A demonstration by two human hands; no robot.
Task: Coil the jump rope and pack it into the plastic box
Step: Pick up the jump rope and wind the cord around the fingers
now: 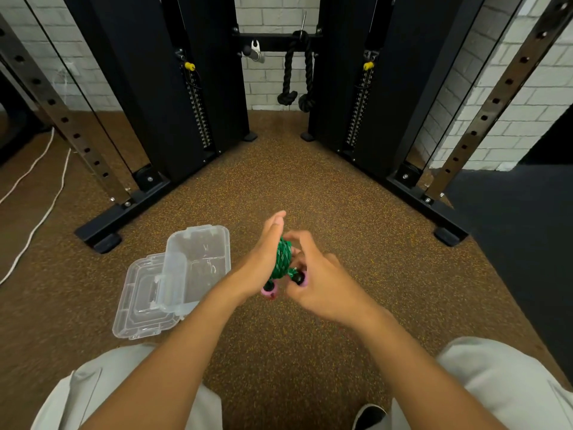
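Ahead of our hands, a black cable machine [161, 97] on the speckled brown floor [279, 181], a black knotted rope attachment [296, 72] hanging between its towers before a white brick wall [273, 13], white cord [37, 212] trailing far left of us, dark mat [511, 228] to our right

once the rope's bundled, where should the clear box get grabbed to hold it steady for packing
Probably the clear box's long right wall, the side nearest the hands. It sits open side up on the floor, and its lid lies against its left side, so that side is blocked. The left hand is nearer, while the right hand brings the green rope bundle.
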